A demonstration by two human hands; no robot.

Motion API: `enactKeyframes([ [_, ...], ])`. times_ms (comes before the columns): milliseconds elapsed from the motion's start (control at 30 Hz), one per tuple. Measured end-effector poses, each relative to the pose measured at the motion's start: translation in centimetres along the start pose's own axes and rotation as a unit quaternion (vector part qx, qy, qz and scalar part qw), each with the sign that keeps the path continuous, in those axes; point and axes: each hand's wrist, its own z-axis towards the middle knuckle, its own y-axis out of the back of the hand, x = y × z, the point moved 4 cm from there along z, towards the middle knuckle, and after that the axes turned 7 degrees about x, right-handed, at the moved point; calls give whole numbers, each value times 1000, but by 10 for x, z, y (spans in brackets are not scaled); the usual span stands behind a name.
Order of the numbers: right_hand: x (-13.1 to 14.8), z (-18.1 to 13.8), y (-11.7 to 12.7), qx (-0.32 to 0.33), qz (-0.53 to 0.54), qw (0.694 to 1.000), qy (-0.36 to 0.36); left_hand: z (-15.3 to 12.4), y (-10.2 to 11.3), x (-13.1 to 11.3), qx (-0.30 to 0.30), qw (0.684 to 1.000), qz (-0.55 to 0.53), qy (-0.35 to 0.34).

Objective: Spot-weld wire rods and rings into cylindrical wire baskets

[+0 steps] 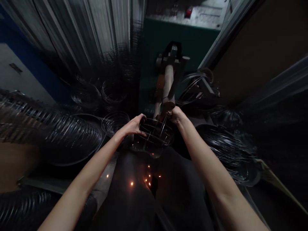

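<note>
Both my hands grip a round wire basket frame (pixel 154 136) just below the electrode arm (pixel 168 85) of a green welding machine (pixel 173 41). My left hand (pixel 133 126) curls its fingers over the frame's left rim. My right hand (pixel 175 115) pinches the frame's far right rim, close to the tip of the arm. Orange sparks (pixel 144 181) fall onto my dark apron below the frame.
Stacks of wire rings lie at the left (pixel 60 131), at the right (pixel 228 144) and at the lower left (pixel 26 205). More wire frames (pixel 113 93) pile up behind my left hand. A corrugated metal wall (pixel 96 29) rises at the back left.
</note>
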Motion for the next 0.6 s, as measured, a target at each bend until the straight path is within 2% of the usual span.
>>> enactKeyframes([
  [100,14,-5,8,-36,-21,999,-18,-7,-10,-8,-1,999,50,-19],
  [167,15,-18,15,-29,-36,998,-35,-16,-23,-13,-2,996,76,-38],
  [300,-8,-62,32,-10,-69,996,-64,-44,-61,-23,10,986,154,-71],
  [367,-22,-83,41,-15,-117,992,-52,-60,-80,-30,24,975,205,-82],
  [433,-32,-99,51,-49,-198,979,-19,-75,-95,-39,41,963,252,-89],
  [533,-35,-116,61,-102,-328,939,28,-93,-112,-59,44,944,319,-71],
  [600,-32,-123,61,-87,-395,914,28,-102,-124,-76,24,934,355,-41],
])
